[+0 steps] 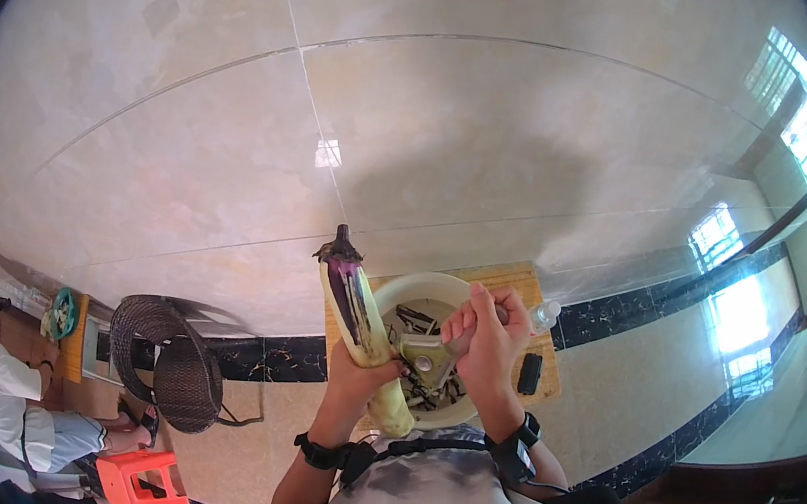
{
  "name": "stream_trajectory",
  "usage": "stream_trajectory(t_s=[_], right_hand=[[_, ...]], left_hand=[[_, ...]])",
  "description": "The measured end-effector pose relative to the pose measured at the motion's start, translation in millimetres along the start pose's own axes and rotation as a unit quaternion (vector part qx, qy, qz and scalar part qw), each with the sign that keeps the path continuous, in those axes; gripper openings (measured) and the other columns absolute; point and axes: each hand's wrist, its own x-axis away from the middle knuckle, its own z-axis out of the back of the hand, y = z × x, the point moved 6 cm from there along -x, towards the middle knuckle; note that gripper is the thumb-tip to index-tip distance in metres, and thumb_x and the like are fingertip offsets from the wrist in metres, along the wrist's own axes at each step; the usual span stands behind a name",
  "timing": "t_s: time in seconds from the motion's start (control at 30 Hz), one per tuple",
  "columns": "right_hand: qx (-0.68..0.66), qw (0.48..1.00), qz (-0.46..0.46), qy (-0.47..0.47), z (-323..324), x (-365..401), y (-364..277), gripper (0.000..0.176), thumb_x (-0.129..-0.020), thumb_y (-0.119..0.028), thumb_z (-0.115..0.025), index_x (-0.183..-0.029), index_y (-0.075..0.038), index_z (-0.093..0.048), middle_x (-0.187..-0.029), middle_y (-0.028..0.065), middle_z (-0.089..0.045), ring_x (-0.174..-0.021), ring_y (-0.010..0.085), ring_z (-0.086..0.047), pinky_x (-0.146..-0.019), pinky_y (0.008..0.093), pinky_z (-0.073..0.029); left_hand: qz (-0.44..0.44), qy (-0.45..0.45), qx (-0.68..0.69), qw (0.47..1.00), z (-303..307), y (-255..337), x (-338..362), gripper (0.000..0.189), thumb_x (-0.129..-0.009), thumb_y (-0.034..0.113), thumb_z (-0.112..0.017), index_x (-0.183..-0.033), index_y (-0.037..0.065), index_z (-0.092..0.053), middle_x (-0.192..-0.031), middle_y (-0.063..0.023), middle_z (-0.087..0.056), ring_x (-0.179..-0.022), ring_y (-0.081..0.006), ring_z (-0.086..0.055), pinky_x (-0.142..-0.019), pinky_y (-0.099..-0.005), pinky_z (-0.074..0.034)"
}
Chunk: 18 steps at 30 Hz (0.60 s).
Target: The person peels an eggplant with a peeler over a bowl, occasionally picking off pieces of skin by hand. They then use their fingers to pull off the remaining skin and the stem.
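Observation:
A long, mostly peeled eggplant with a dark stem and some purple skin near its top slants upright in my left hand, whose fingers wrap round its lower part. My right hand is closed on the handle of a green peeler, whose head is beside the eggplant. Under my hands is a pale round basin with dark strips of peel inside. The basin stands on a wooden table.
A clear bottle and a black object are right of the basin. At left are a woven chair, a red stool and a seated person near a green basket. A tiled wall rises ahead.

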Motion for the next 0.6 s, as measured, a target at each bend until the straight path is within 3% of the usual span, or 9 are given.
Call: stream_trajectory(t_s=[0.6], right_hand=[[-0.058, 0.996, -0.06, 0.036, 7.8, -7.6, 4.9, 0.022, -0.097, -0.005, -0.063, -0.082, -0.007, -0.046, -0.065, 0.0036, -0.046, -0.055, 0.0179, -0.049, -0.05, 0.0363, -0.045]], left_hand=[[0.003, -0.007, 0.096, 0.995, -5.7, 5.7, 5.7, 0.029, -0.075, -0.013, -0.072, -0.101, -0.002, -0.065, -0.09, -0.0098, -0.071, -0.077, -0.0204, -0.072, -0.071, -0.0329, -0.06]])
